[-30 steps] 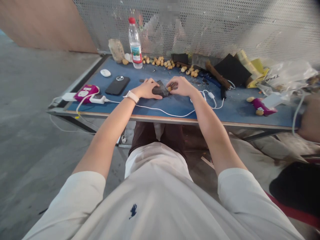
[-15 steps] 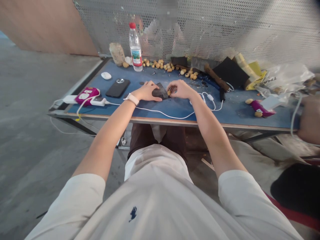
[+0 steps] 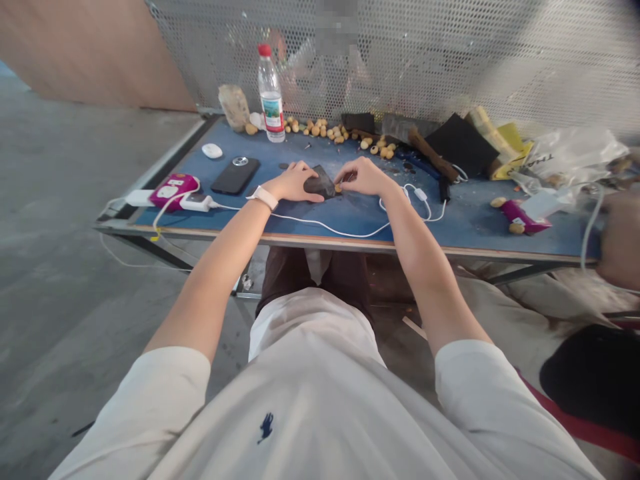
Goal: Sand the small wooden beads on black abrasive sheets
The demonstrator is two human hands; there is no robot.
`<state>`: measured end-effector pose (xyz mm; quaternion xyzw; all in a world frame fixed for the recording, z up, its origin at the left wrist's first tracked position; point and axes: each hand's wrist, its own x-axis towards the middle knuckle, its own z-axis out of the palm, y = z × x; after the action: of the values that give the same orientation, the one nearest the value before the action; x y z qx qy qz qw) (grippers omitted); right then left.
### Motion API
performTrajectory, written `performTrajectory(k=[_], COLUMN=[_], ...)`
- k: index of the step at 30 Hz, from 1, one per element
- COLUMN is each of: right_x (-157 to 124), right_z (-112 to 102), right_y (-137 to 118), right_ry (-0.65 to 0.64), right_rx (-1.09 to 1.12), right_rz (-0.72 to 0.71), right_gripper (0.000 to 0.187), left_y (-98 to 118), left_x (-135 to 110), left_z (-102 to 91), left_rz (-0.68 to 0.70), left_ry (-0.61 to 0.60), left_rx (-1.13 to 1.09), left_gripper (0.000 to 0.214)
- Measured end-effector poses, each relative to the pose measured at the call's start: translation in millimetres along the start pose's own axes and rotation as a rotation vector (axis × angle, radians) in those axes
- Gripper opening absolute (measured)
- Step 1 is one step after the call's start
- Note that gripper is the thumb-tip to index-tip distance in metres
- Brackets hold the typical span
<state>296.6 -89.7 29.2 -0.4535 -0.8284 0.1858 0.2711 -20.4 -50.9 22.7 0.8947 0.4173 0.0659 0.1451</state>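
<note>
Sandpaper (image 3: pixel 320 182) under left fingers (image 3: pixel 306 189)

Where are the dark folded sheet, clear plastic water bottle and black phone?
Dark folded sheet (image 3: pixel 319 183): head view, exposed middle.
Clear plastic water bottle (image 3: pixel 270 90): head view, upper body.
Black phone (image 3: pixel 235 176): head view, back centre.

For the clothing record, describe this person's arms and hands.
Short, off-white sleeves, the left sleeve and right sleeve, end above the elbows; below them the arms are bare. The left hand and right hand wear no gloves. A white wrist strap circles the left wrist.
</note>
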Motion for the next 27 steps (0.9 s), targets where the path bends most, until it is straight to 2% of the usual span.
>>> performTrajectory(k=[9,17,27], right_x=[-1.6,-1.5,-4.1], right_z=[-1.9,-2.3,-4.9], right_y=[1.0,6.8,-7.2], right_ry=[-0.044,-0.021,-0.041], right_rx=[-0.026,-0.006,0.071], right_rz=[0.029,0.060,0.056], right_gripper=[0.023,0.024,0.030], left_y=[5.8,5.0,3.0], left_x=[-3.7,-3.5,-3.1], left_z=[-3.6,-3.4,-2.7], left_rz=[-0.005,-0.007,0.001], left_ry=[-0.012,-0.006,-0.002], left_rx=[0.005,-0.002,-0.014], left_gripper=[0.133,0.133,0.134])
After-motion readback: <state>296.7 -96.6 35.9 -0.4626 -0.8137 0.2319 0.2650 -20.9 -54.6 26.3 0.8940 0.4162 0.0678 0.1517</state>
